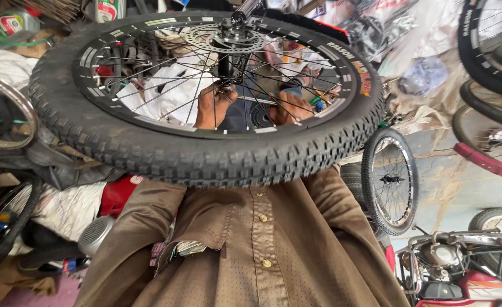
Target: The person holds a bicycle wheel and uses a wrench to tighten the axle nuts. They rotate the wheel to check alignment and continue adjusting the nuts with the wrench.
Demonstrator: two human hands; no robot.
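Head view looks down over a brown buttoned shirt [251,250] onto a bicycle wheel [205,96] with a knobby black tyre, held close in front of the person's chest. Both hands work behind the spokes. The left hand [212,107] sits just below the hub [231,54], its fingers curled closed around the lower end of the axle where the spokes meet. A disc rotor [205,37] lies just above that hand, beside the hub. The right hand [289,108] is a little to the side of the left one, within the rim; its fingers are bent around something small, but the spokes hide what it grips, so its hold cannot be told. Well off beyond the right hand, a smaller spoked wheel [390,181] stands upright, and a red motorbike [461,273] shows near it.
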